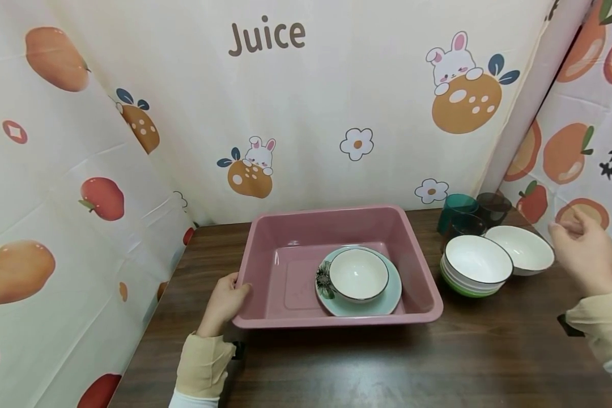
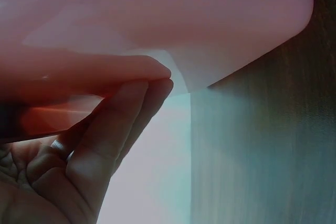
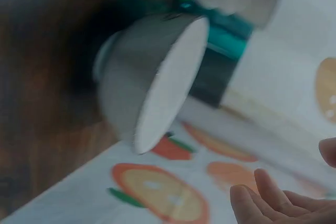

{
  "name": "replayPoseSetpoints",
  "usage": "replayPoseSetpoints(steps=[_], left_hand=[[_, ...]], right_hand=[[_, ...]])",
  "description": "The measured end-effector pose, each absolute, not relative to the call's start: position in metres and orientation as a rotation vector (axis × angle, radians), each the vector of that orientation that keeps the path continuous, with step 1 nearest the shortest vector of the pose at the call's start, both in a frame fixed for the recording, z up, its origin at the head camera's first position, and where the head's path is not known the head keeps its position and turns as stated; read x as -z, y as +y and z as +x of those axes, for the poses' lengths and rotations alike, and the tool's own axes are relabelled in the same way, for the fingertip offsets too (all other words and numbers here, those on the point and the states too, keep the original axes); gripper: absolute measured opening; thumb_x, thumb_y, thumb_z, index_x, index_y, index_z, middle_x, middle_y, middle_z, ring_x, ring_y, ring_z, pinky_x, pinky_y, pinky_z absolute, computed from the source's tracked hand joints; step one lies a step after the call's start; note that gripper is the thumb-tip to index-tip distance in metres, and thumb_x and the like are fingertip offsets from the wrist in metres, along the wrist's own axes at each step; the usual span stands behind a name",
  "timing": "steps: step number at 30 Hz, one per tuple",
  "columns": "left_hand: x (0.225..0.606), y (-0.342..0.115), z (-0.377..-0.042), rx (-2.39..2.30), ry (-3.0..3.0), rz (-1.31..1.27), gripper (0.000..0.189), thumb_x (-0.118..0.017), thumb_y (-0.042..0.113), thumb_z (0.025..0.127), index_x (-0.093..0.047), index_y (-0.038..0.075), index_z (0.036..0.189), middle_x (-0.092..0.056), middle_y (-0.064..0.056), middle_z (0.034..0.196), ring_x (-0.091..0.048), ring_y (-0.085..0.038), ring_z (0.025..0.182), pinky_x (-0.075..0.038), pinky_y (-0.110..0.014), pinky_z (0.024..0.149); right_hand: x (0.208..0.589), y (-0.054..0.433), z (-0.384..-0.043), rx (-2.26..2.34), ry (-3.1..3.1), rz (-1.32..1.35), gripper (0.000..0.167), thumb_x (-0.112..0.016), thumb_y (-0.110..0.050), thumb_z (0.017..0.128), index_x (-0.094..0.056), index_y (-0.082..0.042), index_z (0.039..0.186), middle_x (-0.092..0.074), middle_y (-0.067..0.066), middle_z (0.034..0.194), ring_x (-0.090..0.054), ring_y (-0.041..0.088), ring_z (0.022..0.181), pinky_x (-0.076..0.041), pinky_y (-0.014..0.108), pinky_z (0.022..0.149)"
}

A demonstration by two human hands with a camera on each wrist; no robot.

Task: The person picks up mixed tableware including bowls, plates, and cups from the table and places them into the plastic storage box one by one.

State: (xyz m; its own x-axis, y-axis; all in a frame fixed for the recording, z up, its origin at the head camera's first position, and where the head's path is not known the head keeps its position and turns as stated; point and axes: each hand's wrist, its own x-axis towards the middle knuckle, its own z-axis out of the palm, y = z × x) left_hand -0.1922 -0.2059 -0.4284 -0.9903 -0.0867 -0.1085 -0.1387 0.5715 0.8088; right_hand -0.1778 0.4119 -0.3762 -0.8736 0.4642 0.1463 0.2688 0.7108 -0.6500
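My left hand (image 1: 225, 303) grips the left rim of a pink plastic basin (image 1: 336, 323), thumb on the inner side. Fingers and thumb pinch that rim in the left wrist view. Inside the basin, a white bowl with a dark rim (image 1: 359, 274) sits on a pale blue plate (image 1: 394, 286) with a dark flower pattern. My right hand (image 1: 583, 249) is raised at the far right, its fingers loosely bent and holding nothing. Nearest to it is a single white bowl (image 1: 522, 249), also seen in the right wrist view as a bowl (image 3: 131, 77) apart from the fingers.
Left of the single bowl stands a stack of bowls (image 1: 478, 260), green at the bottom. Behind them are a teal cup (image 1: 457, 205) and two dark cups, one being the rear dark cup (image 1: 492, 208). Fruit-printed cloth (image 1: 311, 113) hangs around the dark wooden table (image 1: 347, 368).
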Motion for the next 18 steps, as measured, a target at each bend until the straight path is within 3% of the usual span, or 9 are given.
replayPoseSetpoints(steps=[2,3,4,6,7,10,17,18], left_hand=[[0.428,-0.206,-0.192,-1.422,2.728,-0.197,0.032,-0.055,0.010,0.091,-0.062,-0.009,0.116,-0.070,-0.019,0.092,-0.064,-0.017,0.071,-0.052,-0.028,0.060],[0.428,-0.206,-0.192,-1.425,2.726,-0.198,0.032,-0.054,0.009,0.091,-0.062,-0.009,0.116,-0.070,-0.019,0.091,-0.064,-0.017,0.071,-0.052,-0.028,0.060],[0.427,-0.206,-0.192,-1.429,2.724,-0.197,0.032,-0.054,0.009,0.091,-0.062,-0.009,0.116,-0.070,-0.019,0.091,-0.064,-0.017,0.071,-0.052,-0.028,0.060],[0.427,-0.206,-0.192,-1.437,2.722,-0.199,0.032,-0.054,0.009,0.091,-0.062,-0.009,0.115,-0.070,-0.019,0.091,-0.064,-0.017,0.071,-0.052,-0.028,0.060],[0.427,-0.207,-0.192,-1.436,2.723,-0.200,0.032,-0.054,0.010,0.090,-0.062,-0.009,0.115,-0.070,-0.019,0.091,-0.064,-0.017,0.070,-0.052,-0.028,0.060],[0.427,-0.207,-0.193,-1.446,2.715,-0.203,0.032,-0.054,0.010,0.090,-0.063,-0.009,0.114,-0.070,-0.019,0.091,-0.064,-0.017,0.070,-0.052,-0.028,0.060],[0.428,-0.207,-0.193,-1.467,2.701,-0.207,0.030,-0.054,0.010,0.090,-0.063,-0.008,0.113,-0.070,-0.018,0.089,-0.064,-0.017,0.068,-0.052,-0.029,0.059],[0.428,-0.207,-0.193,-1.467,2.701,-0.205,0.030,-0.054,0.010,0.090,-0.064,-0.008,0.112,-0.070,-0.017,0.088,-0.064,-0.016,0.068,-0.052,-0.028,0.059]], right_hand=[[0.382,0.420,-0.178,-0.906,-2.622,-0.584,0.070,-0.037,-0.035,0.100,-0.016,0.007,0.152,-0.043,0.040,0.138,-0.058,0.033,0.103,-0.031,0.018,0.064],[0.386,0.424,-0.178,-0.899,-2.626,-0.577,0.070,-0.039,-0.033,0.099,-0.018,0.010,0.151,-0.044,0.043,0.135,-0.057,0.034,0.100,-0.028,0.017,0.062],[0.390,0.427,-0.178,-0.894,-2.634,-0.573,0.069,-0.039,-0.030,0.099,-0.018,0.013,0.149,-0.043,0.045,0.133,-0.052,0.046,0.106,-0.033,0.020,0.063],[0.398,0.434,-0.179,-0.879,-2.666,-0.581,0.070,-0.039,-0.029,0.099,-0.018,0.017,0.147,-0.040,0.048,0.131,-0.050,0.051,0.109,-0.044,0.032,0.071],[0.401,0.437,-0.179,-0.879,-2.684,-0.600,0.070,-0.038,-0.029,0.099,-0.016,0.018,0.146,-0.037,0.049,0.132,-0.041,0.060,0.115,-0.046,0.043,0.076],[0.413,0.444,-0.181,-0.889,-2.715,-0.674,0.072,-0.037,-0.031,0.098,-0.018,0.022,0.143,-0.031,0.051,0.134,-0.035,0.064,0.119,-0.035,0.068,0.093],[0.430,0.445,-0.184,-1.046,-2.704,-0.875,0.077,-0.040,-0.032,0.097,-0.015,0.027,0.140,-0.024,0.051,0.138,-0.031,0.063,0.126,-0.033,0.066,0.103],[0.431,0.445,-0.184,-1.073,-2.703,-0.909,0.078,-0.041,-0.032,0.097,-0.014,0.027,0.140,-0.035,0.051,0.133,-0.035,0.061,0.125,-0.034,0.064,0.103]])
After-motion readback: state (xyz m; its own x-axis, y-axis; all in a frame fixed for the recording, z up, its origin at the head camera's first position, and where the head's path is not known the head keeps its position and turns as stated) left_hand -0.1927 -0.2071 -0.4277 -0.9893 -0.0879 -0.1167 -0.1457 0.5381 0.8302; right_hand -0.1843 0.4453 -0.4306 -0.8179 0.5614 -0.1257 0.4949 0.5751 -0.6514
